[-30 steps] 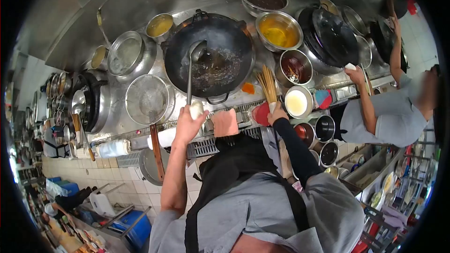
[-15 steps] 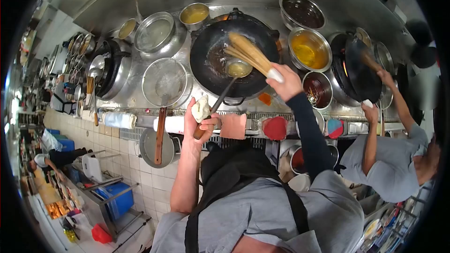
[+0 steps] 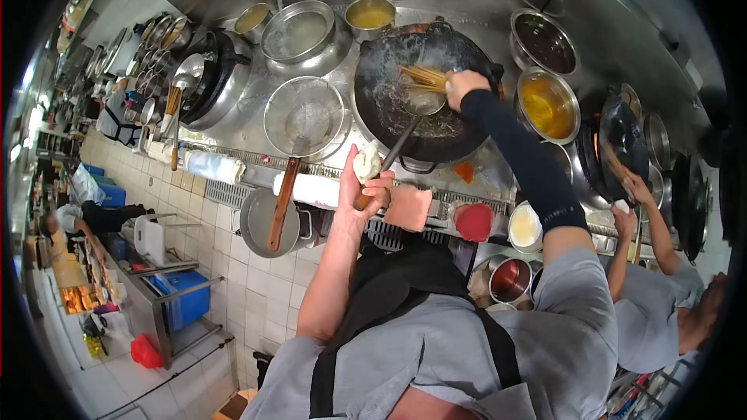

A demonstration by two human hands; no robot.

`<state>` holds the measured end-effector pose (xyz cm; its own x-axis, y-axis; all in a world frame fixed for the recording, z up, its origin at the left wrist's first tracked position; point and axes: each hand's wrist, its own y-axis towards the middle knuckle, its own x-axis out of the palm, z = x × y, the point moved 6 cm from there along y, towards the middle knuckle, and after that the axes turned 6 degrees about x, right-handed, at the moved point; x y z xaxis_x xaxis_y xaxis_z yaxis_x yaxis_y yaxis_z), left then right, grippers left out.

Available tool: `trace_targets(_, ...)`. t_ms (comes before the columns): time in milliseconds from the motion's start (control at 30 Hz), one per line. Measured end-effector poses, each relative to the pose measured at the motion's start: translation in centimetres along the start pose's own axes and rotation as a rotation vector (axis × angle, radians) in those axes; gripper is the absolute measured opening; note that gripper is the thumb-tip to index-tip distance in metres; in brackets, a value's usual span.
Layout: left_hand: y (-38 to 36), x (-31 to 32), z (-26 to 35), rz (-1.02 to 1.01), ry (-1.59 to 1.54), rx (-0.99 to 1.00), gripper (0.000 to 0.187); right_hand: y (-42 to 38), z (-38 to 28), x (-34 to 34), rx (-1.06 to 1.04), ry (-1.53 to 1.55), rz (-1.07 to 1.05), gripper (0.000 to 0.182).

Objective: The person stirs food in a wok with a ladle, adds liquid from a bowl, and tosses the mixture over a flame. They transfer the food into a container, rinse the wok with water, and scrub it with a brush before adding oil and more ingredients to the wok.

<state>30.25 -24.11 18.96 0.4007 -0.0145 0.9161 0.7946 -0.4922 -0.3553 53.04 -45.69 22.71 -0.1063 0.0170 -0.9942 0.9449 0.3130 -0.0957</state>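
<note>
My left hand (image 3: 366, 190) is closed around the wooden-ended handle of a ladle (image 3: 401, 142), with a bunched white cloth (image 3: 366, 162) between thumb and palm. The ladle's bowl lies inside the large black wok (image 3: 464, 136), which has wet, bubbly liquid and steam in it. Over the wok, my right hand (image 3: 467, 87) grips a bamboo wok brush (image 3: 422, 76). Its bristles are down in the wok at the ladle's bowl, partly covering it. My right fingers are partly hidden by the back of the hand.
Left of the wok rests a wire strainer (image 3: 303, 117) with a wooden handle. Metal bowls of yellow liquid (image 3: 548, 105) and dark liquid (image 3: 545, 40) stand to the right. A folded pink cloth (image 3: 408, 208) lies on the front rail. A co-worker (image 3: 657, 303) handles another wok at right.
My right hand has brought the brush down from above the wok to the ladle's bowl. More steam and bubbles show in the wok. The whole view has shifted and tilted.
</note>
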Motion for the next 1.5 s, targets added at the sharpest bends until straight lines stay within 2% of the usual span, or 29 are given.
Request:
trace_targets(67,0.4,0.4,0.2,-0.033,-0.021,0.001,0.062,-2.5,-3.5,0.2,-0.041,-0.127,0.007,0.031)
trace_targets(100,0.5,0.4,0.2,-0.045,-0.034,0.003,0.063,-2.6,-3.4,0.7,-0.043,-0.029,-0.122,0.03)
trace_targets(200,1.0,0.6,0.5,-0.02,-0.029,0.007,0.063,0.0,0.7,0.2,0.033,0.074,0.067,0.028)
trace_targets(233,1.1,1.1,0.3,-0.007,0.009,0.003,0.063,0.0,-0.2,1.0,0.091,-0.03,0.015,0.025)
trace_targets(267,1.5,1.2,0.5,-0.003,0.042,0.014,0.062,-1.4,-1.9,1.4,0.009,-0.092,0.122,0.035)
trace_targets(333,1.2,1.5,0.3,0.028,0.105,0.034,0.061,-2.5,-1.9,2.6,-0.033,0.038,-0.055,0.028)
trace_targets(400,1.5,1.8,0.2,0.067,0.129,0.044,0.056,-1.0,0.6,0.2,0.04,0.087,0.082,0.03)
trace_targets(433,1.6,1.4,0.2,0.056,0.137,0.037,0.056,-1.2,0.4,-0.3,0.165,0.072,0.043,0.034)
trace_targets(500,2.3,1.2,0.2,0.052,0.169,0.032,0.054,-3.0,-1.1,2.0,0.038,-0.012,-0.006,0.034)
trace_targets(533,2.1,0.8,0.1,0.092,0.29,0.077,0.053,-3.7,-2.1,3.7,-0.03,-0.048,-0.039,0.034)
trace_targets(567,1.7,0.3,-0.1,0.135,0.414,0.118,0.052,-4.0,-1.6,5.0,0.004,-0.056,-0.116,0.03)
trace_targets(667,2.0,0.7,-1.5,0.235,0.786,0.212,0.046,-4.2,0.0,1.5,0.209,0.209,0.056,0.031)
trace_targets(700,2.0,0.7,-1.9,0.238,0.874,0.203,0.045,-4.0,-0.1,2.1,0.251,0.274,0.02,0.032)
trace_targets(800,0.3,2.3,-2.1,0.324,1.133,0.191,0.043,-6.8,0.9,5.4,0.689,1.011,-0.38,0.037)
trace_targets(833,-0.7,3.2,-1.5,0.37,1.22,0.191,0.042,-7.1,2.0,7.8,0.661,1.108,-0.4,0.042)
trace_targets(900,-1.0,2.1,1.4,0.349,1.376,0.154,0.043,-6.1,5.5,7.7,0.337,0.649,-0.128,0.039)
trace_targets(933,-1.5,2.3,2.1,0.341,1.45,0.139,0.043,-6.1,4.7,5.5,0.17,0.415,0.002,0.038)
trace_targets(967,-2.2,2.6,2.5,0.336,1.574,0.136,0.045,-6.1,5.0,3.7,0.14,0.222,0.021,0.031)
trace_targets(1033,-3.4,6.2,2.7,0.305,1.845,0.128,0.049,-7.3,3.5,1.3,0.105,0.11,0.022,0.028)
trace_targets(1067,-3.5,5.0,3.9,0.185,2.197,0.213,0.054,-8.0,2.9,0.2,0.091,0.05,0.023,0.027)
trace_targets(1100,-3.7,3.9,5.1,0.102,2.552,0.35,0.059,-9.0,2.3,-0.6,0.149,0.089,-0.081,0.029)
trace_targets(1133,-4.8,3.3,5.9,0.068,2.922,0.368,0.061,-9.8,2.2,-0.6,0.217,0.083,-0.127,0.033)
trace_targets(1200,-7.6,3.8,6.7,0.245,3.097,0.038,0.058,-10.0,2.9,1.4,0.326,0.153,-0.189,0.036)
trace_targets(1267,-9.9,-0.5,10.3,0.22,3.285,0.066,0.06,-9.5,2.3,4.2,0.345,0.306,-0.07,0.038)
trace_targets(1300,-10.9,-2.1,11.1,0.295,3.265,-0.048,0.061,-8.9,2.7,5.9,0.321,0.453,-0.035,0.041)
trace_targets(1367,-12.3,-5.0,12.3,0.474,3.197,-0.26,0.062,-8.9,2.7,5.1,0.382,0.613,0.095,0.043)
trace_targets(1433,-13.1,-8.7,12.2,0.502,3.041,-0.388,0.065,-10.3,0.7,6.0,0.402,0.765,0.212,0.048)
trace_targets(1467,-13.1,-10.6,12.1,0.514,2.964,-0.439,0.066,-10.6,-0.8,7.3,0.33,0.756,0.274,0.052)
trace_targets(1500,-12.6,-13.1,12.2,0.497,2.945,-0.423,0.066,-10.8,-2.0,8.8,0.247,0.738,0.173,0.053)
